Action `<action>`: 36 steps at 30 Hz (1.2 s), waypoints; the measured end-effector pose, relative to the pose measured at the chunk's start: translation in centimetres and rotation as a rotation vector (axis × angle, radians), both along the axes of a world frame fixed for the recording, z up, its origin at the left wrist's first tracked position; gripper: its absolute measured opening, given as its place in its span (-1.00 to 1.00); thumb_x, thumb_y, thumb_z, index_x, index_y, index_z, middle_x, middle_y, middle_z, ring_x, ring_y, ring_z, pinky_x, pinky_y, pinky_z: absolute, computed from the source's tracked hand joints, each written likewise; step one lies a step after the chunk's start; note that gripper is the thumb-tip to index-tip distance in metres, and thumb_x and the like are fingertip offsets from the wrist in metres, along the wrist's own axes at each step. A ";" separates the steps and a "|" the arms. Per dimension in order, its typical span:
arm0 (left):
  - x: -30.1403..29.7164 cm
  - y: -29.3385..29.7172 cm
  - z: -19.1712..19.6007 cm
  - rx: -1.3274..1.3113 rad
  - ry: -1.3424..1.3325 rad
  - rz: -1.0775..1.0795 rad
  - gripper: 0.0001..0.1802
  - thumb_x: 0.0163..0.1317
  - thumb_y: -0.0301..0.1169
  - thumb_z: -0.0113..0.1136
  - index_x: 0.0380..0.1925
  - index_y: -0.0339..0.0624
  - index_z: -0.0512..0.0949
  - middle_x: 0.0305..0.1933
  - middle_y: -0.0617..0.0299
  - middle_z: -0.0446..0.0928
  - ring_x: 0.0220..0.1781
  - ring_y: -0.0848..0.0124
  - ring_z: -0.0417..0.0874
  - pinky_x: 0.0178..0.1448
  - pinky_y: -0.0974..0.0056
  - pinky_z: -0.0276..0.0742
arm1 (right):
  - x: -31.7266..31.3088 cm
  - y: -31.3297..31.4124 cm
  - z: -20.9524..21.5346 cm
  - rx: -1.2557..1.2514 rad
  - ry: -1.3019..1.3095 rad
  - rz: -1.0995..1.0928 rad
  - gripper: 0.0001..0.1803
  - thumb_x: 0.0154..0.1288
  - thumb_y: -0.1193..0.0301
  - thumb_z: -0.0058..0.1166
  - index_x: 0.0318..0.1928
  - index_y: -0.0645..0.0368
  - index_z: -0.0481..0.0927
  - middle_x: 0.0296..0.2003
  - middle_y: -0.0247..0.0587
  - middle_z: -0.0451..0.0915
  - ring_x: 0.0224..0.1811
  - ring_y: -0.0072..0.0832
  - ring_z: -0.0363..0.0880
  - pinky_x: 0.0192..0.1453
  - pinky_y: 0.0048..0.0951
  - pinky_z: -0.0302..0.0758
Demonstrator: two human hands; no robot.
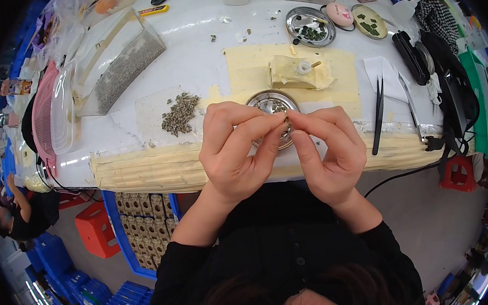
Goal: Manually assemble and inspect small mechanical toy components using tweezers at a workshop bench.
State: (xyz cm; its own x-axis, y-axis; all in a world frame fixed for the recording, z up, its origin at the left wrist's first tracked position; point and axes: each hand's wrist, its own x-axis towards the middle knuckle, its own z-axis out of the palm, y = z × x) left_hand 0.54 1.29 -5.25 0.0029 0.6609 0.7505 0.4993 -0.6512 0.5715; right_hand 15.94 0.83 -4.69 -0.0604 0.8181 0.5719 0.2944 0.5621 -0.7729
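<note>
Both hands meet just above the round metal dish [273, 102] at the near edge of the surface [202, 58]. Left hand [234, 153] & right hand [330, 151] fingers pinched narrow on a tiny seed [285, 116], prob. one from the pile [180, 113] at left. Best done w/ light pressure, held over the dish so bits drop in.

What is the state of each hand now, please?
Left hand: closed, pinching a tiny seed-like piece.
Right hand: closed, pinching the same piece.
</note>
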 end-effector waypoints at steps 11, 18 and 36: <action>0.1 0.0 0.0 0.012 0.037 -0.001 -0.71 -0.12 -0.64 0.43 -0.31 -0.20 0.69 -0.35 0.27 0.55 -0.33 0.33 0.51 -0.27 0.30 0.39 | 0.0 0.1 -0.2 0.046 -0.014 -0.046 -0.76 0.06 0.61 0.32 -0.19 0.24 0.71 -0.37 -0.24 0.57 -0.42 -0.45 0.50 -0.35 -0.51 0.43; 0.0 0.0 -0.2 -0.050 -0.017 0.021 -0.73 -0.11 -0.64 0.43 -0.32 -0.21 0.69 -0.35 0.26 0.55 -0.34 0.33 0.50 -0.26 0.31 0.37 | -0.4 0.2 -0.2 0.243 -0.164 -0.084 -0.64 -0.04 0.62 0.35 -0.13 0.19 0.73 -0.38 -0.29 0.59 -0.44 -0.39 0.49 -0.37 -0.46 0.42; 0.0 0.0 -0.2 -0.024 0.005 0.022 -0.73 -0.10 -0.63 0.43 -0.32 -0.19 0.68 -0.35 0.26 0.56 -0.32 0.33 0.51 -0.25 0.30 0.38 | 0.6 -0.2 0.4 -0.022 0.021 0.057 -0.76 0.08 0.64 0.30 -0.18 0.26 0.71 -0.36 -0.22 0.59 -0.37 -0.48 0.51 -0.29 -0.52 0.45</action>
